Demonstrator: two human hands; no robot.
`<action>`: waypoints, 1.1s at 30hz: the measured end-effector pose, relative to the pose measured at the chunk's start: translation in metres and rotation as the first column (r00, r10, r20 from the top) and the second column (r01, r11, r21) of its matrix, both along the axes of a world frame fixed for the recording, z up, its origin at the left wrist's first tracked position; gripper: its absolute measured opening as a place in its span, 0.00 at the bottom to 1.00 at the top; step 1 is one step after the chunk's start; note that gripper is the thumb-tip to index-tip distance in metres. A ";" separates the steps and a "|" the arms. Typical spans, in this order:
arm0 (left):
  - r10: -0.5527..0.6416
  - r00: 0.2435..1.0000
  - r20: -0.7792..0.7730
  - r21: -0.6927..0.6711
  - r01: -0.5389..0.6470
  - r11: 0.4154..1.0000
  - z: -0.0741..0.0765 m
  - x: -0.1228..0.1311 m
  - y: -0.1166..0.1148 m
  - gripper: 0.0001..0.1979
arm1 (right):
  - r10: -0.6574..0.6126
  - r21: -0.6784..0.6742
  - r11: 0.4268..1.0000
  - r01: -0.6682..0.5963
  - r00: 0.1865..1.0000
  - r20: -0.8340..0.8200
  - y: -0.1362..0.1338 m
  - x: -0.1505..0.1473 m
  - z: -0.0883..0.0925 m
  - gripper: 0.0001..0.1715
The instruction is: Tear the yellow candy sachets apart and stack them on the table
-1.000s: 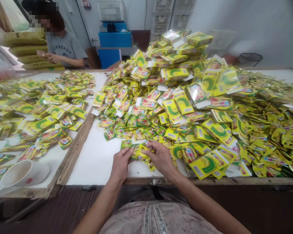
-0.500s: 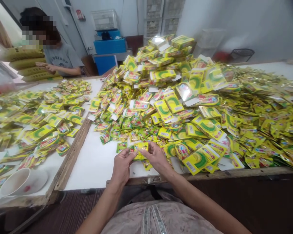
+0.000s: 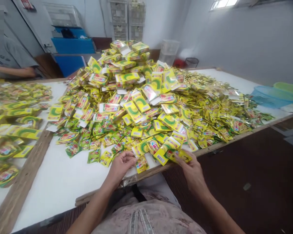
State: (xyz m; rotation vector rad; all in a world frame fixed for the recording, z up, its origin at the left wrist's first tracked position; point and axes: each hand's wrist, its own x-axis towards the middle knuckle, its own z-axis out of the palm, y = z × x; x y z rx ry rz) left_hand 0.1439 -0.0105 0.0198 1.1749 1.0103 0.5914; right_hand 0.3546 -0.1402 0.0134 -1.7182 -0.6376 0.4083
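Observation:
My left hand (image 3: 120, 165) lies on the white table top (image 3: 63, 182) at its near edge. Its fingers are curled beside a loose yellow-green sachet (image 3: 141, 164), and I cannot make out what they hold, if anything. My right hand (image 3: 192, 170) is out past the table's wooden edge (image 3: 146, 174), with its fingers pinched on a yellow sachet (image 3: 183, 156) at the rim of the heap. A big heap of yellow-green packets and small sachets (image 3: 136, 97) rises right behind both hands.
A second white table (image 3: 5, 195) on the left carries more sachets (image 3: 17, 113), with a wooden strip (image 3: 21, 185) between the two. A person in a grey shirt (image 3: 7, 58) is at the far left. Blue (image 3: 273, 96) and green (image 3: 289, 87) baskets sit at the right; blue bins (image 3: 73, 45) stand behind.
My hands were together on one sachet before me. Now they are apart: the right hand has gone right to the heap's edge, and my view has swung to the right.

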 end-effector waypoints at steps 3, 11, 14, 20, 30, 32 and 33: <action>-0.054 0.999 -0.003 0.105 0.053 0.993 -0.006 0.005 0.000 0.22 | 0.069 -0.052 0.996 -0.070 0.998 -0.015 0.010 -0.010 -0.010 0.25; -0.050 0.991 -0.121 0.425 0.097 0.900 -0.007 -0.010 0.004 0.33 | 0.435 0.038 0.887 -0.460 0.861 0.265 0.075 -0.048 0.006 0.09; 0.003 0.996 -0.090 0.447 0.038 0.894 -0.004 -0.012 0.009 0.37 | 0.595 0.039 0.795 -0.605 0.790 0.146 0.094 -0.061 0.018 0.12; 0.190 0.973 -0.128 0.410 -0.122 0.904 -0.006 -0.035 0.021 0.27 | 0.830 0.163 0.556 -0.815 0.537 -0.150 0.119 -0.098 0.020 0.16; 0.256 0.966 0.028 0.240 -0.255 0.937 -0.015 -0.095 0.022 0.24 | 0.675 0.078 0.733 -0.676 0.737 0.036 0.154 -0.112 0.023 0.19; 0.262 0.964 0.039 0.241 -0.263 0.934 -0.012 -0.102 0.020 0.22 | 0.735 -0.034 0.674 -0.738 0.664 0.134 0.161 -0.116 0.033 0.18; 0.264 0.964 0.046 0.236 -0.267 0.934 -0.011 -0.105 0.019 0.21 | 0.771 -0.097 0.633 -0.768 0.614 0.171 0.164 -0.119 0.037 0.17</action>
